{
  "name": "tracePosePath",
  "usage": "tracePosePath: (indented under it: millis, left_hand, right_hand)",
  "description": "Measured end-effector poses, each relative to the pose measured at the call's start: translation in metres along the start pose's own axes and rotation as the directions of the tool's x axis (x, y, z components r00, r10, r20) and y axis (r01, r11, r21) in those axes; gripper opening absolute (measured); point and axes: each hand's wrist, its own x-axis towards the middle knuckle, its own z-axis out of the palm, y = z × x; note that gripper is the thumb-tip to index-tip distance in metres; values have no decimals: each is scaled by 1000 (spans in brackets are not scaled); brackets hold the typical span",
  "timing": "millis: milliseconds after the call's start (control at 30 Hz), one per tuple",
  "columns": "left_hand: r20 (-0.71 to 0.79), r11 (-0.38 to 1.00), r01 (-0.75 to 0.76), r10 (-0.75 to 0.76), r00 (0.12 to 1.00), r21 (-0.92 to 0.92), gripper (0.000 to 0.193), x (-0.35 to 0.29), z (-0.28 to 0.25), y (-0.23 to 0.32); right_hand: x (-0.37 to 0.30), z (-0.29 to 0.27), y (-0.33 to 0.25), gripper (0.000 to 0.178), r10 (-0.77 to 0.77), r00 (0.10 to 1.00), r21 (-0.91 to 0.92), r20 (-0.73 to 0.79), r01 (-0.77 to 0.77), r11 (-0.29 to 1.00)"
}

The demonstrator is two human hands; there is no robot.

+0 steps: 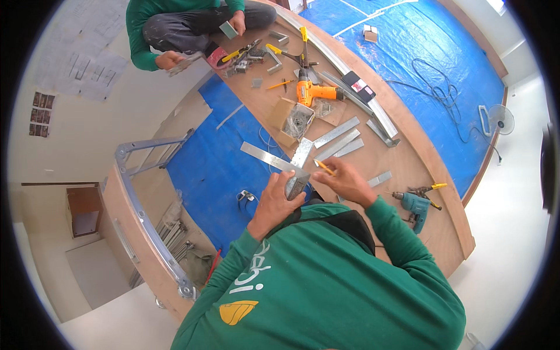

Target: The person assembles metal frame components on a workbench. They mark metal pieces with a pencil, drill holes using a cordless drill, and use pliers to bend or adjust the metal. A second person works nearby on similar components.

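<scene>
My left hand [274, 201] is closed around crossed pieces of galvanised metal. One is a long flat metal strip [265, 156] pointing to the far left; the other is a shiny metal channel [301, 153] running away from me. Between the fingers of my right hand [350, 184] is a yellow pencil [324, 168], its tip close to the metal. Just beyond, several cut metal strips [337, 132] lie on the wooden board, and a short metal piece [380, 178] rests to the right of my right hand.
An orange cordless drill [312, 92], a cardboard box [280, 119] of small parts and a phone [359, 87] lie farther along the board [402, 151]. A teal drill [415, 205] is at right. A co-worker [192, 26] sits at the far end. An aluminium ladder [140, 213] stands left.
</scene>
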Motion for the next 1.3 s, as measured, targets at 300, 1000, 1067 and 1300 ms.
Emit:
tracePosePath:
  millis: [300,1000,1067,1300]
  left_hand:
    - [65,939,279,-271,960,-203,77,26,2,-22]
    - [-198,959,-24,83,977,283,53,357,17,-345]
    - [-164,952,12,41,986,307,56,381,21,-336]
    - [-216,977,-47,93,972,209,56,436,21,-337]
  right_hand:
    - [34,37,62,27,249,968,788,40,-184,588]
    - [-173,104,65,19,724,452,843,-521,143,518]
    - [-184,122,59,19,719,449,839,-531,158,520]
    - [-160,122,5,16,718,420,822,-555,148,549]
